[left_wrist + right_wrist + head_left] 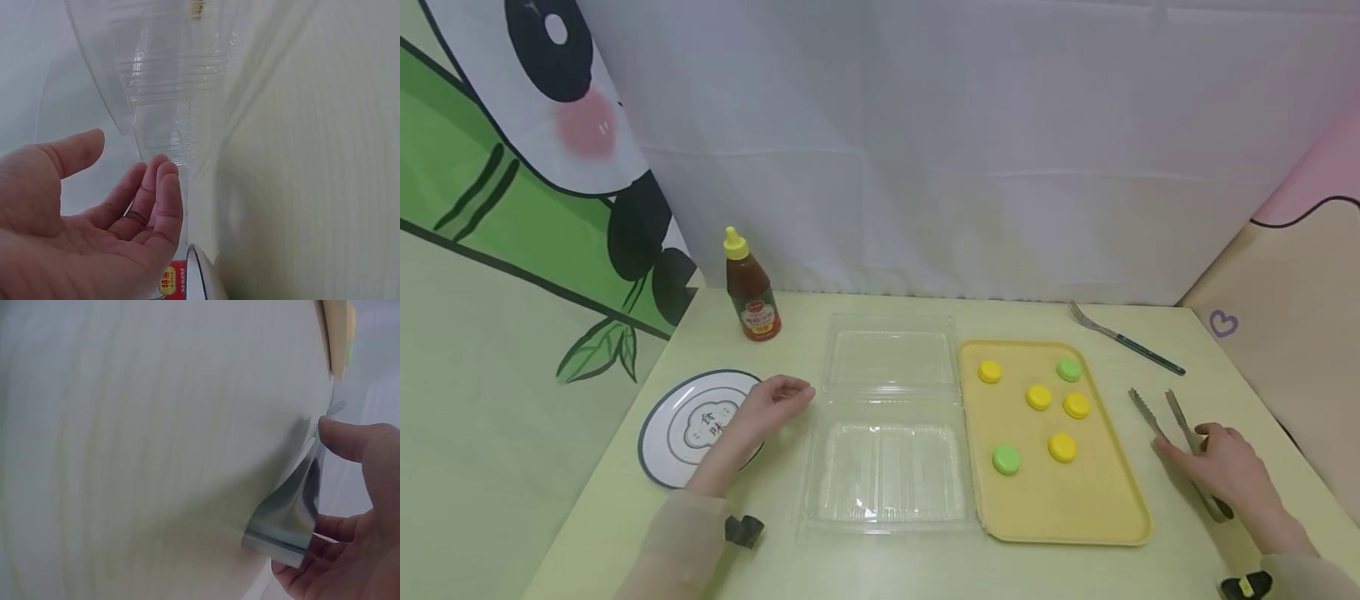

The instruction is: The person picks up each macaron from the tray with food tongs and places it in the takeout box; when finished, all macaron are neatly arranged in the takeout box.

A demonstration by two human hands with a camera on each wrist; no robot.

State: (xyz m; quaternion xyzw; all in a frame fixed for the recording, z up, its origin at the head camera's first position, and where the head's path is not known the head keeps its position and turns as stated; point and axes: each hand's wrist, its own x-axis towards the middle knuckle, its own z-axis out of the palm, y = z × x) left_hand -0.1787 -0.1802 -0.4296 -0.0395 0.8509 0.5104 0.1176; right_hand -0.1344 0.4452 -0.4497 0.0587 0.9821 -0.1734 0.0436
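My right hand (pixel 1228 467) is at a pair of metal tongs (pixel 1146 414) on the right of the table. Its thumb lies along one arm and the fingers curl at the other; the tongs' tips stand apart, pointing away from me. The right wrist view shows the tongs' broad bent end (pixel 284 525) between thumb and fingers. My left hand (pixel 771 406) holds nothing, fingers loosely bent, over the right edge of a white plate (pixel 662 417) with a blue rim. Just right of it lies an opened clear plastic clamshell box (pixel 891 471), lid folded back.
A yellow tray (pixel 1067 512) right of the box bears several yellow discs (pixel 1062 447) and two green discs (pixel 1007 459), like macarons. A fork (pixel 1120 340) lies at the back right. A sauce bottle (pixel 751 292) with a yellow cap stands at the back left, before a white cloth (pixel 925 167).
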